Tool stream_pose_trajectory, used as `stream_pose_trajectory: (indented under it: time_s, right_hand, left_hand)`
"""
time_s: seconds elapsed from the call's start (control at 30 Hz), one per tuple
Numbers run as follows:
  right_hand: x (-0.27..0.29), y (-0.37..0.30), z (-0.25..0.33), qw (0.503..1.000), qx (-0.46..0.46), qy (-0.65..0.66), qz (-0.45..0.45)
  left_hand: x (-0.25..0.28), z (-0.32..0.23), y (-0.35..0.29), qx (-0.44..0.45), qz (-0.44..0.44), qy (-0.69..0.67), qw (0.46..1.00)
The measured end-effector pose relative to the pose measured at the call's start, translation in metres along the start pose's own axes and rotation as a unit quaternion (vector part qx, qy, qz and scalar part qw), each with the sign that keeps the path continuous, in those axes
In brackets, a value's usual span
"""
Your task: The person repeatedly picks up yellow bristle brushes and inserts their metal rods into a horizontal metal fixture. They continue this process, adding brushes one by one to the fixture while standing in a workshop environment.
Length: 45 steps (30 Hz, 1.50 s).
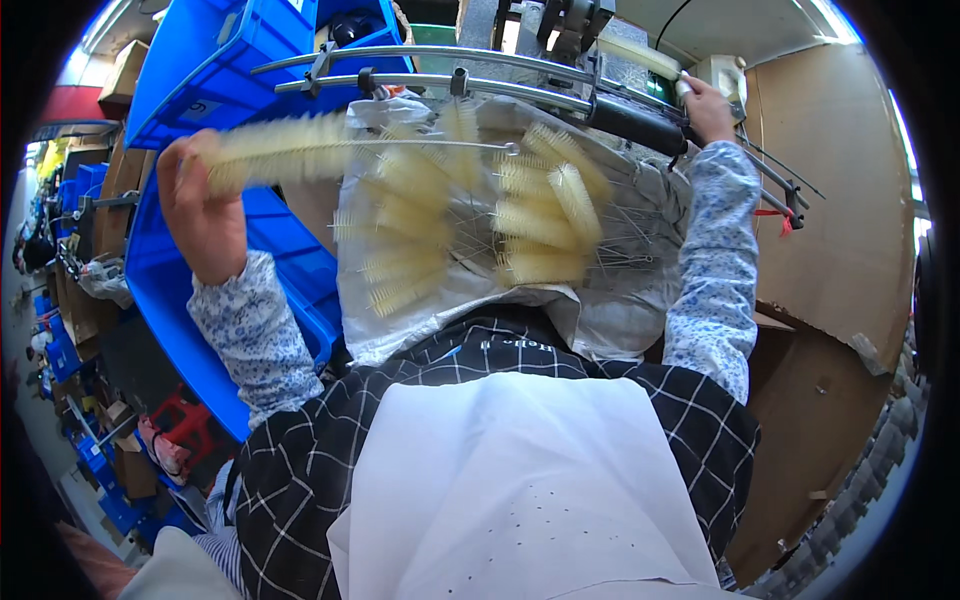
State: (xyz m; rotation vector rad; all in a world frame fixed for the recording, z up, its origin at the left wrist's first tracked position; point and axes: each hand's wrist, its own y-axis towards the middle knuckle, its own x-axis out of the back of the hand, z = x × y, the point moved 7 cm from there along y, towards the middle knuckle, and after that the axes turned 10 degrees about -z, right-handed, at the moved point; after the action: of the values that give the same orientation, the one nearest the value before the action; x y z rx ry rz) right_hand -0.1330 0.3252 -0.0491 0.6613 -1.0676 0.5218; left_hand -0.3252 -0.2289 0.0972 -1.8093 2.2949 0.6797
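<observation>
My left hand [205,210] is raised at the left, its fingers closed around the bristle end of a long cream tube brush [285,150]. The brush's bare wire stem points right and ends in a small loop. At the upper right, my right hand [710,112] closes its fingers at the near end of a second pale brush [640,55], which lies across the machine. Between my arms, several cream brushes [545,215] lie in two overlapping groups on a whitish plastic sheet [370,330], their wire stems crossing. Some of the brushes look blurred.
Metal rails [430,80] and a black roller [635,125] cross above the brushes, joined to the machine [575,30]. Blue bins [225,75] stand at the left. Brown cardboard [835,200] rises on the right. A person's striped sleeve [222,550] shows at the lower left.
</observation>
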Motion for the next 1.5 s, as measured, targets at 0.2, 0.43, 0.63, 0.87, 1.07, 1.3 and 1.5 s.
stream_pose_trajectory:
  time_s: [0.2,0.43,0.63,0.87,1.07,1.3,1.5]
  right_hand:
    - [0.016,0.011,-0.004,0.993,0.017,-0.108,0.045]
    - [0.094,-0.074,0.054,0.938,-0.009,0.215,0.272]
    - [0.061,-0.14,0.196,0.902,0.091,0.359,0.223]
    - [0.037,-0.051,0.112,0.975,0.139,-0.095,-0.143]
    - [0.007,-0.029,0.1,0.977,0.12,-0.155,-0.084]
    - [0.003,-0.025,0.103,0.981,0.117,-0.143,-0.065]
    - [0.005,-0.026,0.109,0.98,0.133,-0.131,-0.067]
  left_hand:
    - [-0.08,0.049,-0.005,0.108,0.069,0.036,0.991]
    - [-0.153,0.09,-0.017,0.122,0.226,0.024,0.966]
    - [-0.199,0.14,-0.065,0.144,0.247,0.017,0.958]
    - [-0.149,0.158,-0.07,-0.21,0.504,0.51,0.664]
    - [-0.116,0.195,-0.066,-0.175,0.511,0.724,0.429]
    - [-0.11,0.175,-0.049,-0.162,0.498,0.729,0.441]
    - [-0.112,0.149,-0.043,0.003,0.547,0.485,0.682]
